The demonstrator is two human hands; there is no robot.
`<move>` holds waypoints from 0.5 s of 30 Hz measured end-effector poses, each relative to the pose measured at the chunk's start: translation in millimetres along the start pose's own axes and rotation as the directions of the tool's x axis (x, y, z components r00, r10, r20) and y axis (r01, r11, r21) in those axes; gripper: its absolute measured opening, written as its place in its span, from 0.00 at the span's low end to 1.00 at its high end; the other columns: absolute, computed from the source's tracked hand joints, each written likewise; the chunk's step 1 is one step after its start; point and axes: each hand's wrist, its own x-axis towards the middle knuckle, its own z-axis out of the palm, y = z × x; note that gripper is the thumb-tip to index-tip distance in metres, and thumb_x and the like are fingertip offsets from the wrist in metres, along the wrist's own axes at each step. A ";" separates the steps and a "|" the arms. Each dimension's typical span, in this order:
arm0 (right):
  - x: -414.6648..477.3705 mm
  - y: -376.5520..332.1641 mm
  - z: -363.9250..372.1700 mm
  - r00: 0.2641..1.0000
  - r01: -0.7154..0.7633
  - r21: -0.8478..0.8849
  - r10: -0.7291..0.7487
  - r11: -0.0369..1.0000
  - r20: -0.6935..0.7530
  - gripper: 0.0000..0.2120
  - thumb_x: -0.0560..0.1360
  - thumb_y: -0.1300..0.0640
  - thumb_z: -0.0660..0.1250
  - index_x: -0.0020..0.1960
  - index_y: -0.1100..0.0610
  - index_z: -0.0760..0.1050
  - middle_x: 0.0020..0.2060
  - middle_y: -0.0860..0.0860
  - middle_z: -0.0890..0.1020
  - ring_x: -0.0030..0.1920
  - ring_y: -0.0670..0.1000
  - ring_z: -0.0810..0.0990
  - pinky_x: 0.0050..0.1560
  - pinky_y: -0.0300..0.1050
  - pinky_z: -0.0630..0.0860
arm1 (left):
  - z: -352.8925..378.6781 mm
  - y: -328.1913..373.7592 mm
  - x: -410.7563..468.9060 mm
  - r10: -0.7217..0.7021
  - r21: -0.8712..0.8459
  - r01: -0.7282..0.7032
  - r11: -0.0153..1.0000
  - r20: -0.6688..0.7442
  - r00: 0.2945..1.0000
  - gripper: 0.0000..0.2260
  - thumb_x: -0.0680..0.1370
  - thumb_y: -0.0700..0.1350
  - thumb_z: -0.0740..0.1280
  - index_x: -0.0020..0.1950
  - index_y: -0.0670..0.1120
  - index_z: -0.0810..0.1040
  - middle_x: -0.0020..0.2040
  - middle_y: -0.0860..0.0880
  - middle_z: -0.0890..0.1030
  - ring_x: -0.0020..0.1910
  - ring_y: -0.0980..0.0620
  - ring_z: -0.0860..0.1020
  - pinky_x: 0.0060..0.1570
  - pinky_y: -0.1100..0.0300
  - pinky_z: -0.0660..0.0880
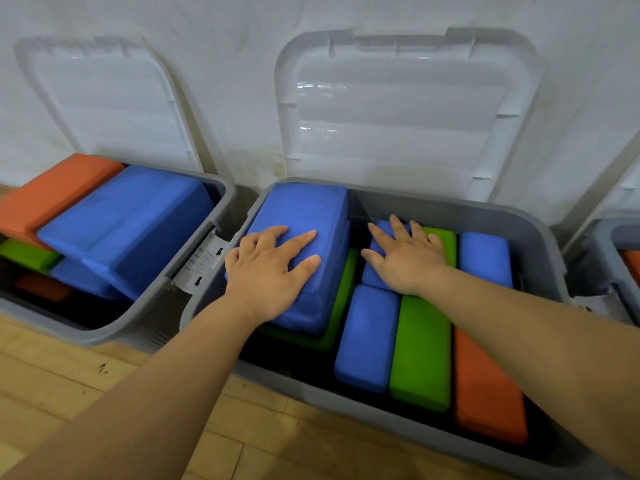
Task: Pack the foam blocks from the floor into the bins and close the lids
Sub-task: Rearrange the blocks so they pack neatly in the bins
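A grey bin point(485, 209) in front of me holds several foam blocks in blue, green and orange. My left hand point(270, 268) lies flat with spread fingers on a large blue block point(304, 209) stacked at the bin's left side. My right hand point(405, 258) presses flat on a smaller blue block point(372, 275) and a green block point(446, 240) in the bin's middle. A blue block point(367, 337), a green block point(422, 351) and an orange block point(485, 386) lie side by side at the front. The bin's clear lid point(398, 109) stands open against the wall.
A second grey bin point(194, 251) on the left holds blue point(131, 216), orange point(52, 192) and green point(27, 254) blocks piled above its rim, its lid point(104, 102) open against the wall. A third bin point(620, 251) shows at the right edge. Wooden floor point(86, 375) lies in front.
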 end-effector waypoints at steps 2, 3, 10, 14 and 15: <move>-2.3 1.4 -0.4 1.000 -0.003 0.047 0.002 0.999 0.009 0.35 0.78 0.27 0.45 0.81 0.35 0.41 0.83 0.47 0.43 0.82 0.57 0.44 0.77 0.59 0.50 | -8.7 -7.5 5.3 -0.021 -0.150 0.032 0.988 0.073 0.997 0.28 0.75 0.72 0.56 0.75 0.71 0.65 0.79 0.57 0.61 0.78 0.49 0.57 0.77 0.47 0.53; -3.8 1.4 -1.4 1.000 -0.006 0.113 0.006 0.994 0.001 0.36 0.78 0.27 0.48 0.81 0.36 0.41 0.83 0.47 0.44 0.82 0.57 0.45 0.78 0.59 0.50 | -13.7 -12.1 7.1 -0.009 -0.218 0.031 0.975 0.100 0.995 0.33 0.70 0.73 0.58 0.74 0.68 0.67 0.79 0.56 0.62 0.78 0.48 0.58 0.78 0.48 0.53; -22.8 -42.3 -16.4 0.974 0.227 0.620 -0.183 0.751 -0.135 0.34 0.80 0.41 0.64 0.81 0.39 0.52 0.78 0.48 0.65 0.74 0.51 0.68 0.70 0.43 0.63 | -14.6 -14.6 -9.0 -0.215 -0.190 0.233 0.954 0.111 0.970 0.49 0.61 0.81 0.64 0.79 0.63 0.61 0.78 0.45 0.63 0.77 0.41 0.62 0.74 0.43 0.63; -20.5 -57.5 -25.7 0.983 0.172 0.697 -0.168 0.696 -0.074 0.33 0.81 0.42 0.62 0.81 0.38 0.51 0.80 0.48 0.62 0.78 0.51 0.63 0.72 0.44 0.61 | -16.0 -9.0 -17.4 -0.229 -0.398 0.213 0.892 0.009 0.973 0.47 0.60 0.75 0.70 0.76 0.60 0.67 0.71 0.48 0.69 0.72 0.45 0.69 0.72 0.47 0.67; -21.8 -56.8 -31.5 0.982 0.179 0.702 -0.167 0.690 -0.086 0.33 0.81 0.43 0.62 0.82 0.38 0.51 0.79 0.49 0.63 0.77 0.52 0.64 0.71 0.44 0.61 | -19.6 -7.4 -18.3 -0.238 -0.459 0.193 0.867 -0.041 0.970 0.43 0.63 0.71 0.74 0.75 0.59 0.69 0.69 0.49 0.69 0.70 0.47 0.70 0.72 0.49 0.68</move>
